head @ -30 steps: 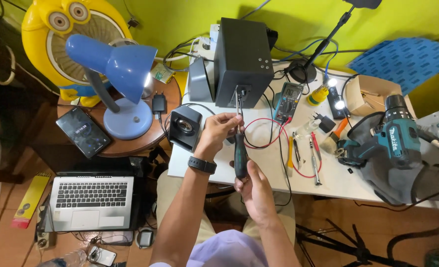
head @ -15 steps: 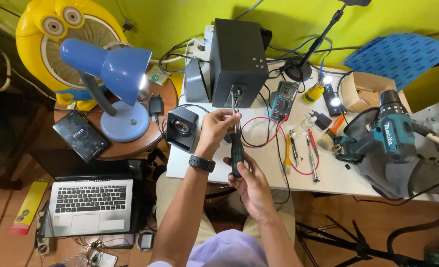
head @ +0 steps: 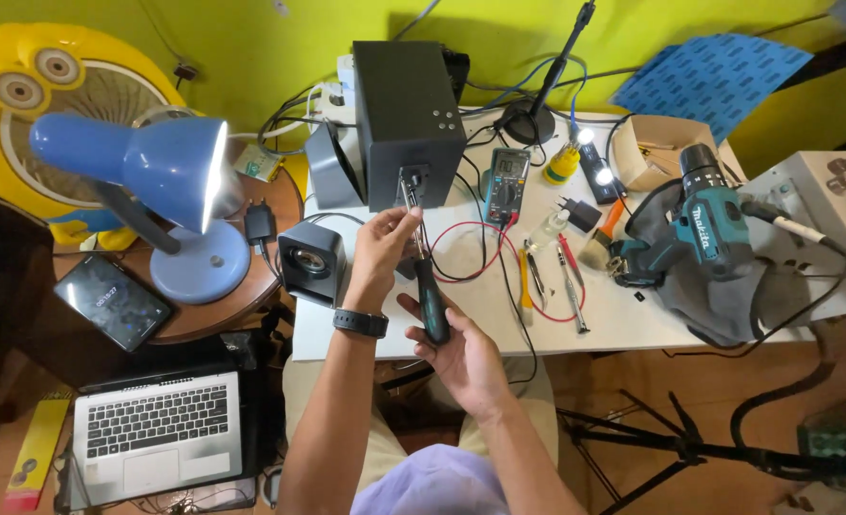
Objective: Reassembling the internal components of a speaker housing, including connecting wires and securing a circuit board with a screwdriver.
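A tall black speaker box (head: 406, 119) stands on the white table (head: 633, 319). My right hand (head: 456, 348) grips the dark handle of a screwdriver (head: 430, 296), whose metal shaft points up at a small fitting low on the box's front. My left hand (head: 382, 246), with a black wristband, pinches the shaft close to the tip. A smaller black speaker (head: 310, 259) sits just left of my left hand.
A multimeter (head: 506, 181) with red and black leads, pliers, a teal cordless drill (head: 690, 229) on a grey cloth and a cardboard box lie to the right. On the left are a blue desk lamp (head: 156, 176), a phone, a yellow fan and a laptop (head: 156, 434).
Both hands keep the same hold on the screwdriver at the box's front. The view has shifted slightly, so the scene sits a little differently.
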